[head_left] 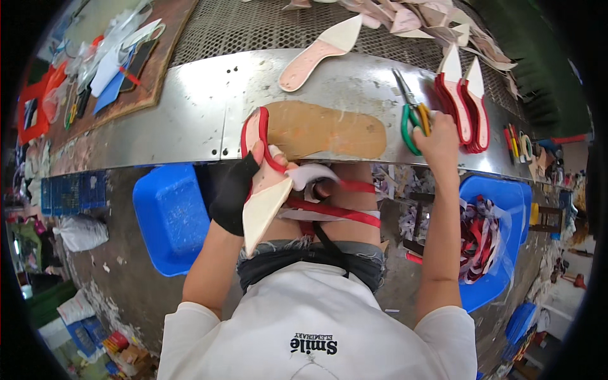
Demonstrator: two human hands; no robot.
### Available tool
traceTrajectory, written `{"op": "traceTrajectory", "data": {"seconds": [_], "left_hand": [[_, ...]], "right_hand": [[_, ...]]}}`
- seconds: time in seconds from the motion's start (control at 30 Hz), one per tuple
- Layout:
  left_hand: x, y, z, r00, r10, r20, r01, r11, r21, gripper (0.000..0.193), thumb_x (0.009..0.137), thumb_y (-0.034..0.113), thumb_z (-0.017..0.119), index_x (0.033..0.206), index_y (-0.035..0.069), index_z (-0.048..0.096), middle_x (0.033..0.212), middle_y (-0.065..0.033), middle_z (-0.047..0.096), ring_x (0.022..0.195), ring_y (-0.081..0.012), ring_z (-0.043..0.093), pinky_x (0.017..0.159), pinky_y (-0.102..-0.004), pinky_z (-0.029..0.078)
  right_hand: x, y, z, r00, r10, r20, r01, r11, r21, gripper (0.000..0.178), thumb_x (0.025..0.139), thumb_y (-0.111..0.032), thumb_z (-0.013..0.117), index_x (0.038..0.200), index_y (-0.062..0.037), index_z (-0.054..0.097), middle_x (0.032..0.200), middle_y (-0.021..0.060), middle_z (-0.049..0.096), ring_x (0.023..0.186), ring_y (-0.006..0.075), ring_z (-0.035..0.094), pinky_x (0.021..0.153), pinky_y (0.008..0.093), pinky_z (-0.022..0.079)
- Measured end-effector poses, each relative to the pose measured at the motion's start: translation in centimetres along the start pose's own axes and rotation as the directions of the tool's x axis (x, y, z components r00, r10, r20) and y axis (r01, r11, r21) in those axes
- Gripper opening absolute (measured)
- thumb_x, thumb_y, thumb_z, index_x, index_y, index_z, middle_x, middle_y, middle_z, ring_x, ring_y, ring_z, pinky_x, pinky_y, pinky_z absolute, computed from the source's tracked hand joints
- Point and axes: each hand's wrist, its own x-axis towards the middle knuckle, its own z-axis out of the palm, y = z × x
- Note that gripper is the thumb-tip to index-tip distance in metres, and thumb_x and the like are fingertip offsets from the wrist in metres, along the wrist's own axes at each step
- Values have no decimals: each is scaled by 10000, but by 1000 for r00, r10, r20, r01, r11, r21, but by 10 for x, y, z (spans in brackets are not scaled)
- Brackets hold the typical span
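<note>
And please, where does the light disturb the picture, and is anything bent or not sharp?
Head view throughout: glare whitens patches of the metal tabletop; its front edge looks bowed, and the corners go black; the red-edged insole in the left hand looks fairly sharp, while the blue crate at far left is dim and soft.

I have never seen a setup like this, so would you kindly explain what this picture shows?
There is no robot here, only human hands. The single picture comes from a wide fisheye camera worn on the head and looking down, so straight edges bend. The left hand, in a black fingerless glove, holds a pointed pink-and-white insole edged in red. The right hand is at a yellow-handled tool beside green-handled metal scissors; its grip is unclear. On the silver metal tabletop lies a flat tan sole-shaped board. Two piles of red-edged pink-and-white insoles sit to the right, and a pink-and-white insole without red edging reaches onto the metal mesh behind.
</note>
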Motion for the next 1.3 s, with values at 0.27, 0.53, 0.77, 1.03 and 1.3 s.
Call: {"op": "traceTrajectory", "data": {"seconds": [0.27, 0.53, 0.77, 1.03, 1.3], "left_hand": [[27, -25, 5, 919, -179, 351, 311, 876, -368, 316, 948, 368, 474, 965, 64, 557, 1403, -286, 294, 921, -463, 617, 647, -483, 586], [37, -56, 22, 984, 177, 19, -163, 937, -310, 353, 924, 411, 513, 964, 62, 543, 1280, -234, 467, 1220, -369, 454, 962, -484, 445], [44, -54, 19, 970, 244, -13, -239, 936, -259, 354, 934, 400, 501, 976, 50, 532, 1283, -252, 450, 1175, -367, 485, 839, -400, 525], [59, -39, -24, 739, 606, 293, -212, -203, 956, 386, 905, 211, 542, 1229, 43, 416, 1032, -114, 577, 845, -194, 587, 731, -283, 494], [71, 7, -96, 996, -72, 48, 48, 920, 388, 475, 903, 449, 544, 1143, 40, 516, 1030, -129, 602, 915, -251, 602, 788, -358, 513]], "right_hand": [[-1, 15, -2, 973, 89, 212, -134, 969, 208, 390, 664, -141, 650, 980, 71, 565, 928, 209, 625, 816, 331, 626, 749, 404, 503], [-138, -50, -43, 802, -153, 578, -577, 57, 815, 568, 650, -218, 811, 1084, -49, 486, 898, -3, 535, 797, 88, 535, 707, 236, 438], [-165, -80, -41, 733, -228, 641, -642, 79, 763, 499, 687, -208, 822, 1013, -55, 477, 869, 9, 543, 804, 75, 526, 726, 239, 443], [-151, -81, -34, 923, -73, 377, -324, 379, 867, 480, 668, -295, 819, 899, -46, 481, 734, 76, 521, 659, 150, 505, 598, 312, 421], [-56, -28, -26, 996, 85, 13, -82, 888, 453, 411, 720, -313, 669, 873, 36, 518, 701, 241, 555, 663, 420, 569, 617, 483, 463]]}}
